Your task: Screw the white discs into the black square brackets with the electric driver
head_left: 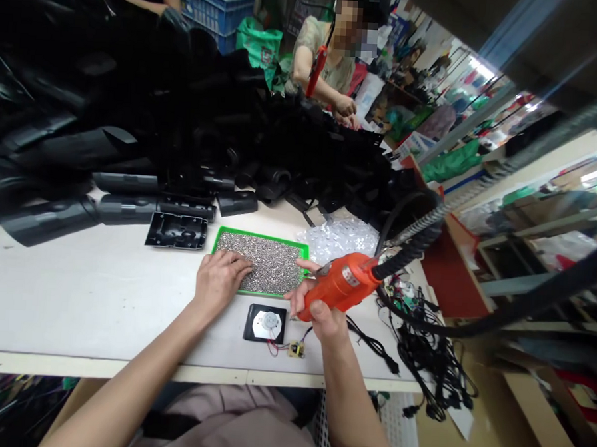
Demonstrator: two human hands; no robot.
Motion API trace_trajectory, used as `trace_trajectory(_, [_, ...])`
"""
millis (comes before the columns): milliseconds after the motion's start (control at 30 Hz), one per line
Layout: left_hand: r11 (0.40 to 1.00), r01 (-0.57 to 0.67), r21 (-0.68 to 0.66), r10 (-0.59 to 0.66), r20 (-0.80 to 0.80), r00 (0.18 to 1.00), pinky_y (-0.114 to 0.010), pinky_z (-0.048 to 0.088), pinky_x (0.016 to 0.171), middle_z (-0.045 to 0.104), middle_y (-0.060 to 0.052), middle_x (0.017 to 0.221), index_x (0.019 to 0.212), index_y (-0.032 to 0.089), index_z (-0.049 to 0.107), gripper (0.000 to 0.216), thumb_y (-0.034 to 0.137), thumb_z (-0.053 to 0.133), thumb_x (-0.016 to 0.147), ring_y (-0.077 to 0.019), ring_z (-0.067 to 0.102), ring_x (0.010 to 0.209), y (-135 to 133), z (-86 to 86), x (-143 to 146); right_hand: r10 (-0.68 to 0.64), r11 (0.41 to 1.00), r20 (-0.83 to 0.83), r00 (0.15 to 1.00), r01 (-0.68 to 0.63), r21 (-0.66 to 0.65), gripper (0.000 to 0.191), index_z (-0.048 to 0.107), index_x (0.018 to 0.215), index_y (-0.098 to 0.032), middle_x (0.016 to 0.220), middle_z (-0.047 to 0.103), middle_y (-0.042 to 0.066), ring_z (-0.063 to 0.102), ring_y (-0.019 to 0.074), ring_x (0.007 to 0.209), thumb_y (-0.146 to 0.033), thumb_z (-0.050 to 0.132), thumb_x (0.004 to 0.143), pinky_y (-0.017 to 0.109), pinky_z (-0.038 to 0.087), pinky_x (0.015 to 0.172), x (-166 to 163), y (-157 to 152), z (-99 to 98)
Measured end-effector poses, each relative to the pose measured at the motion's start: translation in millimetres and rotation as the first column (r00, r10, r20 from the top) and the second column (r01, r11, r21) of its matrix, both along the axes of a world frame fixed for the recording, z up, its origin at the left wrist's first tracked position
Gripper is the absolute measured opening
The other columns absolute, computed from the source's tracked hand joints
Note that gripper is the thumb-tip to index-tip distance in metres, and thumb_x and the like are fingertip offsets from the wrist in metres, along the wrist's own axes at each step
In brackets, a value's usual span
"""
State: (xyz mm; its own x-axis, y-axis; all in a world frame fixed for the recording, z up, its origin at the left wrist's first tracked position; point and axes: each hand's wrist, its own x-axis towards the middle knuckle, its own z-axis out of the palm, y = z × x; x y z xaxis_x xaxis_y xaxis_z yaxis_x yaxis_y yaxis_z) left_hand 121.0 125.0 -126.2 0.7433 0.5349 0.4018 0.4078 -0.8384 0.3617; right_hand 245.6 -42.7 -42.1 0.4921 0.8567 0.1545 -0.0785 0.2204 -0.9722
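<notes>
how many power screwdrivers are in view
2: an orange screwdriver in the right hand beside the green tray, and a red screwdriver hanging by the co-worker across the table. The black pile may hide more.

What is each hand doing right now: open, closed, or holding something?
Left hand: open, fingertips on the screws in the green tray.
Right hand: closed around the orange screwdriver.

White worktable (pixel 75 292) in a cluttered workshop, metal shelves (pixel 525 289) at right.
</notes>
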Motion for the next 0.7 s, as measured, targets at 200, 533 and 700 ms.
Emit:
trace_trajectory(200, [0.972, 0.027, -0.233, 0.011, 0.157, 0.987, -0.032, 0.042, 0.068, 0.070, -0.001, 0.077, 0.078, 0.025, 0.071, 0.026, 0.043, 0.056, 0.088, -0.0188, 0.059, 0.076, -39, 1.7, -29, -0.158, 0.941, -0.185, 0.970, 0.205, 0.271, 0.071, 0.058, 0.105, -0.026, 0.043, 0.042, -0.010, 0.037, 0.0123, 0.031, -0.081, 0.060, 0.060, 0.032, 0.045, 0.043, -26, 26, 11.4])
trace_trajectory(533, [0.912, 0.022, -0.410, 0.068, 0.202, 0.977, -0.031, 0.046, 0.068, 0.066, 0.000, 0.070, 0.072, 0.023, 0.067, 0.014, 0.030, 0.063, 0.083, -0.0176, 0.060, 0.071, -77, 0.2, -47, 0.050, 0.951, -0.189, 0.981, 0.011, 0.309, 0.060, 0.056, 0.105, -0.026, 0.048, 0.046, -0.008, 0.040, 0.0123, 0.035, -0.073, 0.063, 0.068, 0.032, 0.048, 0.048, -45, 36, -8.3])
trace_trajectory(700, [0.910, 0.031, -0.414, 0.065, 0.217, 0.974, -0.031, 0.045, 0.067, 0.065, 0.001, 0.068, 0.071, 0.022, 0.066, 0.011, 0.026, 0.065, 0.081, -0.0173, 0.058, 0.070, -76, 1.7, -45, 0.064, 0.943, -0.161, 0.985, -0.007, 0.333, 0.056, 0.056, 0.106, -0.026, 0.050, 0.045, -0.009, 0.040, 0.0113, 0.036, -0.070, 0.063, 0.071, 0.031, 0.048, 0.048, -47, 34, -5.2])
